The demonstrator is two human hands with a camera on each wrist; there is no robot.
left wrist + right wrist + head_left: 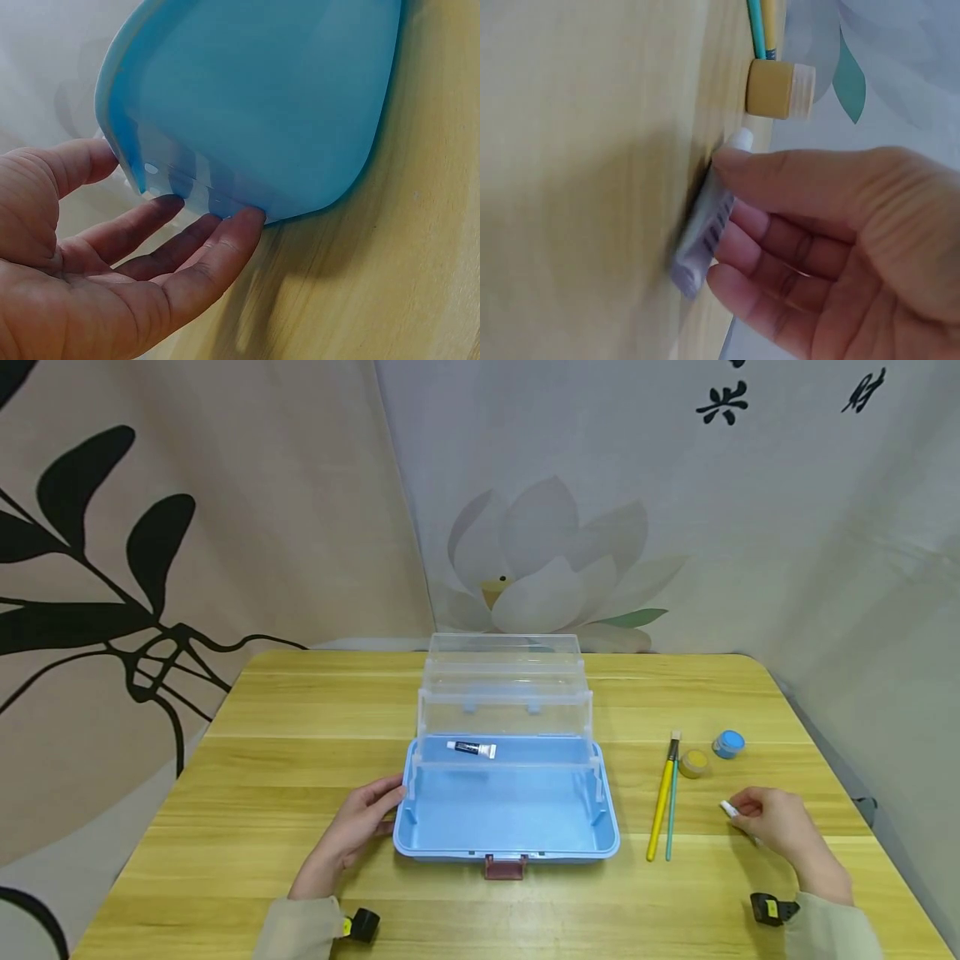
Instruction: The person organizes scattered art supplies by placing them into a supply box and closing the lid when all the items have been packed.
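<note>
Pinched near its capped end, between the thumb and curled fingers of the right hand (776, 828), a small white tube (703, 210), at the right of the table (300, 735). Capped end pointing away from the person and leftward in the head view, long axis running aslant back toward the palm; wider, flattened end toward the person. Seen mostly from the right wrist (in the head view, largely covered by the hand), with its dark print too blurred to read. Cannot tell whether touching the wood.

Just beyond, a yellow pot (693, 764) and a blue pot (728, 744); to the left, a yellow brush (658, 814) and a teal brush (672, 817), side by side, bristles away from the person.

Further left, a blue box (498, 818) with its clear lid (504, 652) raised, and a dark-labelled tube (471, 749) lying crosswise at the back (level hard to judge through clear plastic). At the box's left end, the left hand (362, 818), half open, thumb on the rim, fingertips against the side, holding it.
</note>
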